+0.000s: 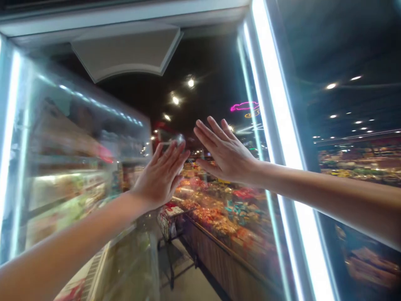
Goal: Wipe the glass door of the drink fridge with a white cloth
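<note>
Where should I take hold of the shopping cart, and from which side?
Probably by the upper bar, from the near side: the shopping cart stands upright, with that bar along its top toward the camera. Blur hides finer detail.

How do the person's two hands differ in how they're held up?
The left hand sits lower in the picture; the right hand sits higher. The left hand slants up and rightward, the right hand up and leftward. Both are bare, with their backs toward the camera, and neither visibly holds anything.
</note>
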`<state>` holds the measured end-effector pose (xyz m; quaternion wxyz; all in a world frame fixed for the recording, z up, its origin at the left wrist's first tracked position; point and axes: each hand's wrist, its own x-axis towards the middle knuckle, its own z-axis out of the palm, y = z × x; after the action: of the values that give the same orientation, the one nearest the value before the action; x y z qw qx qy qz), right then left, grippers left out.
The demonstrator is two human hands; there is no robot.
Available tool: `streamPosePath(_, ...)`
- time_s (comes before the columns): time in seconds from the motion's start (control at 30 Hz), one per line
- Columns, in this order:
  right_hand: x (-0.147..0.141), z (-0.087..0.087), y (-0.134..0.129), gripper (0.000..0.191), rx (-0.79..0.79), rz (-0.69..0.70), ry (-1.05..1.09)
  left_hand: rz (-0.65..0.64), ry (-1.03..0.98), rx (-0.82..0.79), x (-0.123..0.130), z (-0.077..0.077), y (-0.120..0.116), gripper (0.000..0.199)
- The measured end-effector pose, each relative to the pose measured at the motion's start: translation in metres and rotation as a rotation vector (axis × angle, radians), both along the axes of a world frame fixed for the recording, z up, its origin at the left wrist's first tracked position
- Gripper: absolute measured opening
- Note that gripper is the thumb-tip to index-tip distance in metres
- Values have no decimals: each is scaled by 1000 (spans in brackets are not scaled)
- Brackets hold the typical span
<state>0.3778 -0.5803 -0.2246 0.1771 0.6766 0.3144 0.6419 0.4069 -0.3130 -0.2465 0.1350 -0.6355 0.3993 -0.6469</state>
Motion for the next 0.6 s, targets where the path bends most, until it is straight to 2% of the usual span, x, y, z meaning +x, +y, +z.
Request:
streamPosePath(0.07,1,4,7,82,-22,7,7,16,16,50,0,6,16,73)
streamPosePath(0.1,1,7,14,82,-32,9,10,29,38,-7,-1,13,25,70)
streamPosePath(0.17,1,11,32,81,-50,18,14,56,92,-222,-2,30,38,65)
streamPosePath(0.23,3,14,55,80,-73,38,15,70,125,-359,-4,39,45,66)
streamPosePath(0.27,4,13,67,81,-85,50,13,73,131,-346,-5,39,49,67)
streamPosePath(0.33,7,12,88,83,-106,70,3,87,134,-215,-4,35,60,67)
streamPosePath(0.4,9,12,105,82,-120,80,-4,109,141,-175,-2,35,83,66)
streamPosePath(0.53,16,20,135,81,-154,103,-25,110,154,-494,4,52,143,69)
streamPosePath(0.6,19,25,154,83,-157,133,-37,95,150,-535,6,52,165,70)
